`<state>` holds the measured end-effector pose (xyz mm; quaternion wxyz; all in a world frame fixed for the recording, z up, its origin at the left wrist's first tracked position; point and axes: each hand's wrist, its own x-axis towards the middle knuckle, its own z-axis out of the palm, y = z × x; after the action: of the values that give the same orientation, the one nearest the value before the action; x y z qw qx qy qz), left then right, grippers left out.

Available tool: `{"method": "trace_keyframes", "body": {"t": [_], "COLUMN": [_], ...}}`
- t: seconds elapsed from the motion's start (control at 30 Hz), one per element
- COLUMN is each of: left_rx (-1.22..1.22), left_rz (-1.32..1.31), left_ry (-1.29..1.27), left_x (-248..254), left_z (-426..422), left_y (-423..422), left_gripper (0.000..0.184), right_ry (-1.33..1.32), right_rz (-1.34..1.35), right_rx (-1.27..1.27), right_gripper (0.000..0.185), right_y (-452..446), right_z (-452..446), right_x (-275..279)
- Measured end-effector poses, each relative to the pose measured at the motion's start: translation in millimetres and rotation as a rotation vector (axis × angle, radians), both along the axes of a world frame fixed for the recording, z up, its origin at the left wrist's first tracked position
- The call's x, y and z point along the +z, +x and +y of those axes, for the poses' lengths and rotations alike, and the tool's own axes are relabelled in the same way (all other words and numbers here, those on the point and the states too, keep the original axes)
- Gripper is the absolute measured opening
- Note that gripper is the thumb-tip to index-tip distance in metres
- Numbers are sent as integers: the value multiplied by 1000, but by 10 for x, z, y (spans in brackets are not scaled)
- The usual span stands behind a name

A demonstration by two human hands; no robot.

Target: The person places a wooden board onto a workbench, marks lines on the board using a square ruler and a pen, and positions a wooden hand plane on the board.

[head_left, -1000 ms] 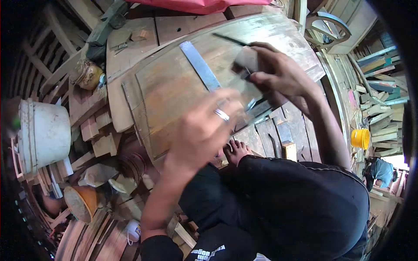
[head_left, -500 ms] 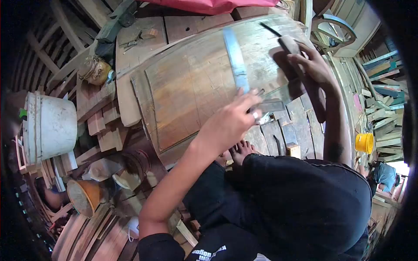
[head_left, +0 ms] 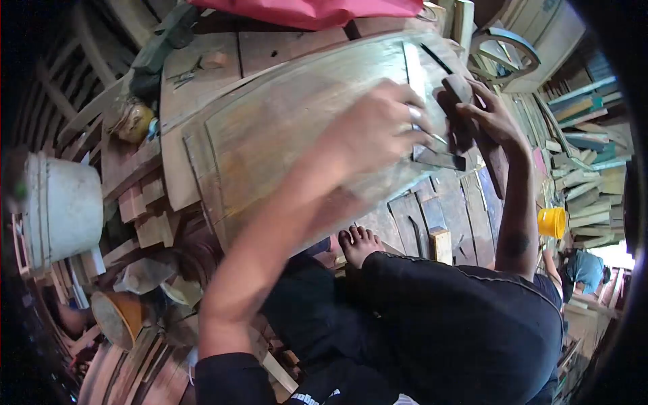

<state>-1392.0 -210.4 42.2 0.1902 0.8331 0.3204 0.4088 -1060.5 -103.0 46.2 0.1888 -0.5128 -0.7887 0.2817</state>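
Note:
My left hand (head_left: 388, 125), blurred by motion, is closed above a wide wooden board, a thin pencil-like stick (head_left: 439, 139) poking out from its fingers. Just beyond those fingers a try square lies on the board, its bright metal blade (head_left: 411, 64) running across the surface and its dark stock (head_left: 440, 159) against the near edge. Whether the left hand touches the square is unclear. At the board's right end, my right hand (head_left: 491, 115) grips a long, slightly curved dark wooden piece (head_left: 493, 158), held upright. The wooden board (head_left: 297, 101) has a worn, stained face.
A thin dark strip (head_left: 437, 59) lies near the board's far right corner. On the left stand a white bucket (head_left: 71, 209), a jar (head_left: 131, 123) and an orange container (head_left: 116, 317). Red cloth (head_left: 310, 10) lies behind. A yellow bucket (head_left: 551, 222) and another person (head_left: 586, 270) are at right.
The try square has shifted right along the board, toward the dark wooden piece. My left hand has moved right and farther up over the board. My right hand keeps its grip. The view has shifted slightly.

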Motion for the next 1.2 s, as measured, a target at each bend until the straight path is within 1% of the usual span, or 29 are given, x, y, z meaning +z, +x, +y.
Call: {"method": "trace_keyframes", "body": {"t": [0.03, 0.07, 0.1, 0.13, 0.17, 0.2, 0.3, 0.33, 0.4, 0.47, 0.53, 0.6, 0.67, 0.73, 0.77, 0.83, 0.9, 0.93, 0.97, 1.03, 1.1, 1.13, 1.2], "left_rx": [48, 89, 137, 136, 171, 207, 236, 236, 244, 240, 272, 274, 275, 275, 275, 301, 292, 280, 255, 257, 265, 272, 275], "left_rz": [49, 42, 38, 40, 48, 54, 11, 4, -51, -93, -122, -139, -158, -125, -127, -124, -119, -111, -131, -150, -179, -175, -168], "left_ry": [48, -62, -172, -176, -197, -219, -207, -212, -371, -385, -363, -363, -362, -346, -343, -484, -445, -405, -366, -387, -409, -425, -447], "left_x": [23, 71, 101, 57, -8, -74, -114, -120, -91, -36, -61, -79, -96, -99, -83, -42, -72, -86, -90, -120, -131, -118, -97], "left_z": [-7, -63, -160, -241, -335, -412, -544, -550, -541, -554, -567, -564, -552, -539, -538, -539, -518, -510, -502, -494, -497, -507, -523], "left_y": [-206, -397, -551, -659, -744, -796, -797, -785, -772, -771, -811, -813, -825, -846, -850, -858, -872, -878, -880, -875, -865, -860, -857], "left_gripper": [15, 14, 13, 13, 12, 12, 14, 14, 15, 14, 14, 14, 15, 16, 16, 20, 17, 14, 13, 15, 18, 16, 14], "right_ry": [-47, -54, -117, -177, -84, -66, -30, -7, 27, 8, -153, 41, 83, 224, 254, 223, 191, 286, 265, 245, 177, 194, 213], "right_rz": [-92, -93, 22, 139, 147, 230, 214, 280, 429, 303, 236, 106, 97, 137, 80, 48, 11, 26, 36, 46, 95, 82, 125], "right_rx": [-75, -87, -130, -170, -81, -119, -148, -66, 93, 214, 271, 334, 351, 409, 403, 368, 296, 278, 271, 258, 325, 367, 329], "right_gripper": [81, 81, 82, 83, 82, 77, 76, 76, 74, 75, 77, 82, 85, 85, 84, 84, 83, 83, 82, 82, 83, 86, 88], "right_y": [-70, -66, -69, -96, -197, -307, -663, -796, -1113, -1218, -1424, -1546, -1596, -1673, -1713, -1763, -1768, -1787, -1758, -1761, -1837, -1848, -1805], "right_z": [-93, -146, -181, -208, -257, -379, -642, -749, -986, -1079, -1236, -1250, -1243, -1241, -1260, -1255, -1170, -1071, -1051, -1089, -1229, -1234, -1146], "right_x": [121, 136, 129, 137, 233, 337, 667, 744, 767, 635, 680, 601, 507, 439, 446, 450, 359, 307, 319, 411, 503, 471, 297]}}
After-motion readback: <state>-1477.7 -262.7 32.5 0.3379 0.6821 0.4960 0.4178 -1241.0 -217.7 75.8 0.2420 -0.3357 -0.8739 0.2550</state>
